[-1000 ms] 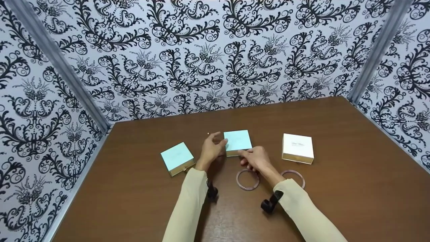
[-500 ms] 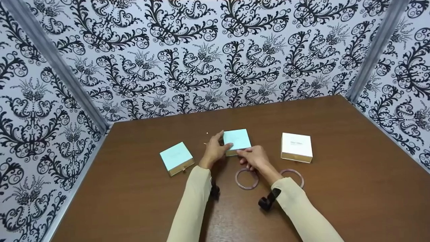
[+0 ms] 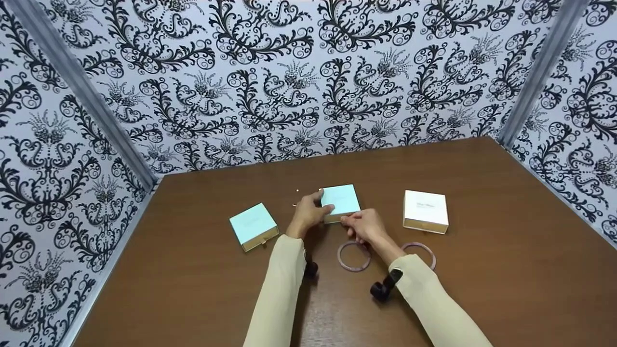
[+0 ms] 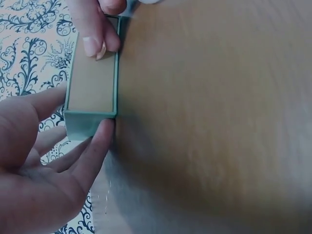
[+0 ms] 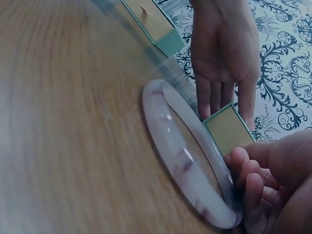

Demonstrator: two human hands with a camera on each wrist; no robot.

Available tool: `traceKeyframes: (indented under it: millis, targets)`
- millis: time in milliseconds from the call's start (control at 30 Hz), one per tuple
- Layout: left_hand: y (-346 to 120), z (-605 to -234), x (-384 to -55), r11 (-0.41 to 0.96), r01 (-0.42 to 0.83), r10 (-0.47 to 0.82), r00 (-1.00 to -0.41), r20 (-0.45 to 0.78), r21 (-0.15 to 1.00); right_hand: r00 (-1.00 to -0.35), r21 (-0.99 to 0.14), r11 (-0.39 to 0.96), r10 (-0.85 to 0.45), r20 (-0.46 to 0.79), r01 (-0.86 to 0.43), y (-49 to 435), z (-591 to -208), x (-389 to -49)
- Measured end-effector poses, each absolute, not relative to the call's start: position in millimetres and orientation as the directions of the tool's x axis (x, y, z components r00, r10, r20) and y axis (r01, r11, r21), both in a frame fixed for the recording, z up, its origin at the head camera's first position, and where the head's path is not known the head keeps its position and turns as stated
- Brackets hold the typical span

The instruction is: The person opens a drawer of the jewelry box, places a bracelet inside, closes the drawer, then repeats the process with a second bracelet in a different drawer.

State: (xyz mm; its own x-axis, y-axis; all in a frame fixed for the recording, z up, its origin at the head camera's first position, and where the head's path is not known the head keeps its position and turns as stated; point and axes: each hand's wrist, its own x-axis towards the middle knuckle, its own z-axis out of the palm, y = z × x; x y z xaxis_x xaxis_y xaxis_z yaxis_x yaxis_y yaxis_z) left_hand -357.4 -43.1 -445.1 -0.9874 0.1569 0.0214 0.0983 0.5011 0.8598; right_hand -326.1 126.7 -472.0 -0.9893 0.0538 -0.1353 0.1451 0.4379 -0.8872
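A turquoise drawer box [image 3: 340, 198] with a gold front lies on the table. My left hand [image 3: 308, 212] grips its left side, thumb over the top and fingers along the side wall. At its front, my right hand [image 3: 368, 225] pinches a small pull tab [image 4: 101, 52], mostly covered by the fingertips. In the left wrist view the drawer front [image 4: 90, 92] sits flush within the green sleeve edges. A pale, purple-marbled bangle [image 5: 170, 151] lies just below my right hand. A second bangle [image 3: 434, 261] lies farther right, partly hidden behind my right forearm.
Another turquoise box [image 3: 253, 224] with a gold front and tab sits to the left. To the right stands a white box [image 3: 424, 207] with dark lettering. Tiny white specks lie behind my left hand. Patterned walls [image 3: 270, 96] bound the brown table [image 3: 193, 289].
My left hand has moved right and brought its thumb onto the box top. The right hand has stayed at the tab. The box shows no clear movement.
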Motion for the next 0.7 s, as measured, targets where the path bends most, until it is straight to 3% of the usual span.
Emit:
traceKeyframes:
  millis: [700]
  targets:
    - [-43.5, -444.3, -356.8, 0.521, 0.091, 0.141, -0.99, 0.02, 0.849, -0.985, -0.892, 0.419, 0.071, -0.157, 0.172, 126.8, -472.4, -324.7]
